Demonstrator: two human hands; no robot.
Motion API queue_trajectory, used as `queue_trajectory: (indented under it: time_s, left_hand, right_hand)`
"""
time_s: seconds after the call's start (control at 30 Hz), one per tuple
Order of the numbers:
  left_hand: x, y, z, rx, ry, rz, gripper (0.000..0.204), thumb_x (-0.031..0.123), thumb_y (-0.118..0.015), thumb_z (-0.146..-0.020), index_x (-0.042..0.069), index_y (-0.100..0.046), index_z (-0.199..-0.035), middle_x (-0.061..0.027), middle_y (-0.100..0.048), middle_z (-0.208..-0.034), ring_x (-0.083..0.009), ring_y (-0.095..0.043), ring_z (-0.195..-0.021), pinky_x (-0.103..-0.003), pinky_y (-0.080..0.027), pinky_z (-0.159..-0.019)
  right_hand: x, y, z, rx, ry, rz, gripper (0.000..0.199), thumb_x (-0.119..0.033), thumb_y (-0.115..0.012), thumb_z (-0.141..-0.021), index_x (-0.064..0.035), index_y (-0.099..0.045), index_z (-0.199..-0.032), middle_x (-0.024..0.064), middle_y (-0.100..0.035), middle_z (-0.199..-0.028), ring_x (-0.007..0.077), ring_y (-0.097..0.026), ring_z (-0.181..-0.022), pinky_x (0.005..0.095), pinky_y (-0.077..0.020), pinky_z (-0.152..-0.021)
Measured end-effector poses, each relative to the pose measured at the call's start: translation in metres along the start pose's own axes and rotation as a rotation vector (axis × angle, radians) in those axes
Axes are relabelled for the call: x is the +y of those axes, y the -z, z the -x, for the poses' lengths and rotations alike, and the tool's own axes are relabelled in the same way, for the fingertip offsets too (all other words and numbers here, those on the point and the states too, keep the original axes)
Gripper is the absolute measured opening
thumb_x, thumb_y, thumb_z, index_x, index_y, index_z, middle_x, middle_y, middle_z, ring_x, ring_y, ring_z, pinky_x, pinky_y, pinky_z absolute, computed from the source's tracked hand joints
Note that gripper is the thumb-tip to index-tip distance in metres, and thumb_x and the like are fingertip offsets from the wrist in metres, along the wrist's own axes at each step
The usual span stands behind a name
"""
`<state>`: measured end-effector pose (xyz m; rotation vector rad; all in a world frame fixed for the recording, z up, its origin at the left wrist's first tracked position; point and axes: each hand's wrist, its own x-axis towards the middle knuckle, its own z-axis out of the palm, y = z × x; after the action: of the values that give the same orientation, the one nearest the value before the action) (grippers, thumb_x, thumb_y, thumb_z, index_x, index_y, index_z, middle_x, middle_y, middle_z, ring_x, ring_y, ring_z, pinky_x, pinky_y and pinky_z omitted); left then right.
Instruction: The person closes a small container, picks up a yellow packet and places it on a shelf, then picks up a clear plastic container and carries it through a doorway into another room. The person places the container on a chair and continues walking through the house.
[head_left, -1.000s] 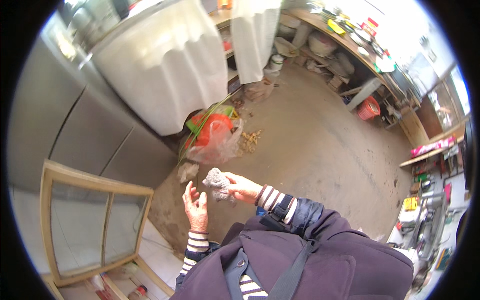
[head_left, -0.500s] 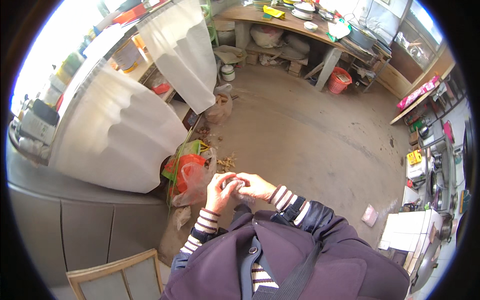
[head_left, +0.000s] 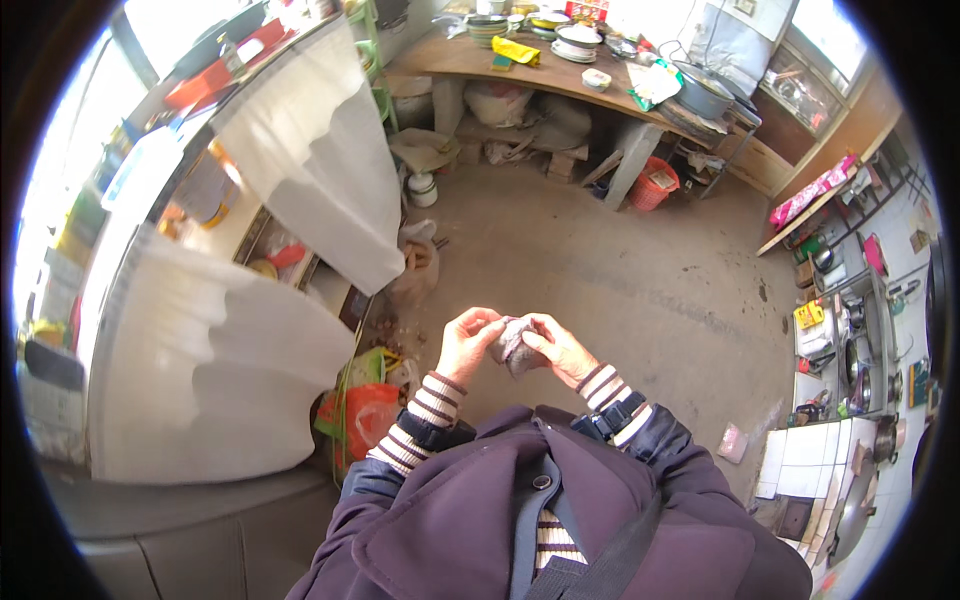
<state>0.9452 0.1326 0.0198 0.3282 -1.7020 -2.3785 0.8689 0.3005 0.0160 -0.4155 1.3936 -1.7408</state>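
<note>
As left hand (head_left: pixel 463 348) and right hand (head_left: pixel 566 355) pinch a grey bundle (head_left: pixel 513 352) from nine and three o'clock, handling likely calls for both.

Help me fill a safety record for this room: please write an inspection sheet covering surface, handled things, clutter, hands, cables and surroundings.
Surface: brown floor, with dark marks toward the right.
Handled things: one crumpled grey bundle, held above the floor; its material cannot be told.
Clutter: red plastic bag at lower left, clear plastic bag beyond it, pale pink packet on the floor at right.
Hands: left hand and right hand bare, both gripping the bundle with their fingers.
Cables: nothing seen near the hands; farther off, too small to tell.
Surroundings: white curtains at left, wooden table with dishes at the back, red basket beside it.
</note>
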Motion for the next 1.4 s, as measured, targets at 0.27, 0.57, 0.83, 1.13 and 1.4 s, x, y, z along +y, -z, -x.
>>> queue_trajectory:
  time_s: [0.27, 0.57, 0.83, 1.13, 1.4]
  left_hand:
    - [-0.012, -0.04, -0.124, -0.042, 0.041, 0.001, 0.012, 0.007, -0.06, -0.082, 0.005, -0.059, -0.094, -0.0004, -0.062, -0.084, -0.0054, -0.054, -0.075, -0.019, -0.043, -0.067]
    - [-0.018, -0.077, -0.286, -0.029, -0.058, -0.348, 0.021, 0.004, -0.062, -0.079, 0.002, -0.059, -0.099, -0.0003, -0.058, -0.08, -0.0077, -0.053, -0.077, -0.021, -0.044, -0.073]
    - [-0.002, -0.068, -0.396, 0.154, 0.114, -0.234, 0.03, 0.022, -0.062, -0.083, 0.004, -0.055, -0.107, -0.004, -0.059, -0.084, -0.0108, -0.057, -0.073, -0.024, -0.048, -0.064]
    - [-0.012, -0.041, -0.579, 0.175, 0.183, -0.122, 0.029, 0.024, -0.062, -0.084, 0.003, -0.054, -0.102, -0.0045, -0.06, -0.077, -0.0107, -0.058, -0.066, -0.023, -0.049, -0.059]
    - [-0.004, -0.044, -0.714, 0.028, 0.219, -0.08, 0.022, 0.022, -0.059, -0.085, 0.003, -0.056, -0.096, -0.0044, -0.06, -0.075, -0.0108, -0.058, -0.064, -0.024, -0.049, -0.06]
  right_hand:
    - [-0.038, 0.075, -0.065, -0.149, -0.13, -0.47, 0.051, -0.037, -0.053, -0.088, -0.0158, -0.034, -0.131, 0.0075, -0.051, -0.113, 0.0259, -0.058, -0.092, 0.0418, -0.0493, -0.079]
    - [-0.129, 0.2, -0.182, -0.205, -0.049, -0.223, 0.038, -0.02, -0.053, -0.089, -0.0045, -0.039, -0.12, 0.0142, -0.057, -0.103, 0.0258, -0.061, -0.089, 0.0402, -0.0542, -0.07]
    - [-0.183, 0.272, -0.24, -0.108, -0.018, -0.394, 0.039, -0.014, -0.053, -0.086, -0.0087, -0.041, -0.123, 0.0104, -0.055, -0.105, 0.0223, -0.06, -0.086, 0.0403, -0.0532, -0.071]
    - [-0.209, 0.361, -0.322, 0.083, 0.056, -0.334, 0.035, -0.013, -0.051, -0.082, -0.0065, -0.045, -0.116, 0.0104, -0.055, -0.103, 0.0225, -0.059, -0.086, 0.0364, -0.0524, -0.07]
    - [-0.274, 0.407, -0.438, 0.252, 0.11, -0.26, 0.028, -0.027, -0.051, -0.088, -0.0125, -0.049, -0.112, 0.0058, -0.058, -0.103, 0.0135, -0.058, -0.078, 0.0264, -0.0492, -0.059]
